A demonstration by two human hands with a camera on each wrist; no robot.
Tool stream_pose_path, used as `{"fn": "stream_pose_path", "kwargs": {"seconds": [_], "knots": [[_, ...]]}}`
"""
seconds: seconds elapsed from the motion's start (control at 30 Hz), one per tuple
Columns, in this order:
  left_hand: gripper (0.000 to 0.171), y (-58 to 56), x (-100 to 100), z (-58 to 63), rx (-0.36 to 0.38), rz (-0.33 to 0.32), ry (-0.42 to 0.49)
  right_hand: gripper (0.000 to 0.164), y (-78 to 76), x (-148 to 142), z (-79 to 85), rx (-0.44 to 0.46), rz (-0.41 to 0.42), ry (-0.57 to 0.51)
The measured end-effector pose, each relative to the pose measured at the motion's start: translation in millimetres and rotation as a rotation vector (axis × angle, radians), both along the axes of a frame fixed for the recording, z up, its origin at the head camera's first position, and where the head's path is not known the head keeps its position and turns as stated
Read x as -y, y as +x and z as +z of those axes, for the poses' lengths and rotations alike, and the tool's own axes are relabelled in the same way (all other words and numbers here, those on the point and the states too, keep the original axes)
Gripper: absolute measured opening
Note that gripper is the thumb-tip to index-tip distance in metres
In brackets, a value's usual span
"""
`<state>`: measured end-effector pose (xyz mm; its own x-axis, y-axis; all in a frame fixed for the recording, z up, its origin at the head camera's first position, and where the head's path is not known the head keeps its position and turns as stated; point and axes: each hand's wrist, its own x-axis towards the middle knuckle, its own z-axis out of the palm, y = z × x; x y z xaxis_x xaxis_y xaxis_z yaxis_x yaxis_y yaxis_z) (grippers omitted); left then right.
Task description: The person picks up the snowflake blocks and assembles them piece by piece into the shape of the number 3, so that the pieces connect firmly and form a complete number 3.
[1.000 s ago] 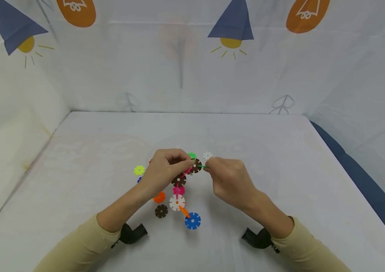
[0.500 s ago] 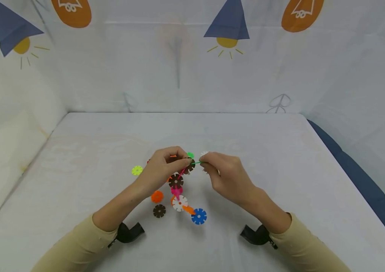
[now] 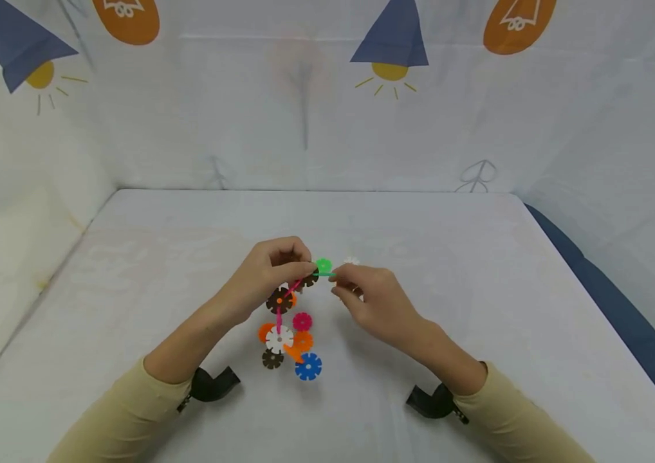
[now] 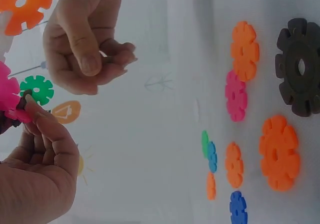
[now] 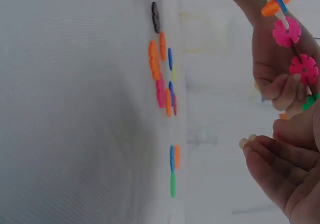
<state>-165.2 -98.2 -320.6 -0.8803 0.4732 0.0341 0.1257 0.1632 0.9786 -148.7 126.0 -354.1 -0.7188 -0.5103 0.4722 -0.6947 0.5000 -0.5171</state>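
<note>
My left hand point(image 3: 269, 276) pinches a dark brown notched disc point(image 3: 309, 279) near the upper end of a chain of interlocking flower discs. A green disc point(image 4: 39, 90) projects from this end, edge-on in the head view. Below the hand hang another brown disc point(image 3: 278, 300), pink links, a white disc point(image 3: 279, 339), an orange link and a blue disc point(image 3: 308, 367). My right hand point(image 3: 382, 299) is just right of the green disc, fingertips right at its edge in the head view. Its thumb and fingers stand apart, with nothing between them in the right wrist view.
Loose discs lie on the white table point(image 3: 449, 257) under and behind the chain: a magenta disc point(image 3: 302, 321), an orange disc point(image 3: 303, 342), a dark disc point(image 3: 272, 359), a green one point(image 3: 323, 264) and a white one point(image 3: 352, 261). White printed curtains enclose the table.
The left hand has shifted left with the chain, which swings below it. The right hand's pinch on the green disc has loosened. The magenta and orange table discs now show beside the chain.
</note>
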Motion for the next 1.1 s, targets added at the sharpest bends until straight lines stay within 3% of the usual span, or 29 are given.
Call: {"fn": "stream_pose_path", "kwargs": {"seconds": [0.2, 0.33, 0.53, 0.7, 1.1], "knots": [[0.011, 0.3, 0, 1.7, 0.005, -0.003, 0.025, 0.018, 5.5, 12, -14.1, 0.143, 0.035, 0.228], [0.011, 0.7, 0, 3.2, 0.011, 0.001, 0.033, 0.022, 7.8, 19, -20.6, 0.255, 0.1, 0.39], [0.012, 1.0, 2, 3.4, 0.01, 0.031, 0.032, 0.029, 10.2, 30, -27.2, 0.293, 0.201, 0.572], [0.012, -0.4, 2, 1.6, 0.012, 0.037, 0.036, 0.031, 12.9, 33, -28.7, 0.268, 0.2, 0.604], [0.015, -0.5, 0, -2.0, 0.062, 0.022, 0.048, 0.027, 12.8, 30, -29.6, 0.256, 0.215, 0.556]]}}
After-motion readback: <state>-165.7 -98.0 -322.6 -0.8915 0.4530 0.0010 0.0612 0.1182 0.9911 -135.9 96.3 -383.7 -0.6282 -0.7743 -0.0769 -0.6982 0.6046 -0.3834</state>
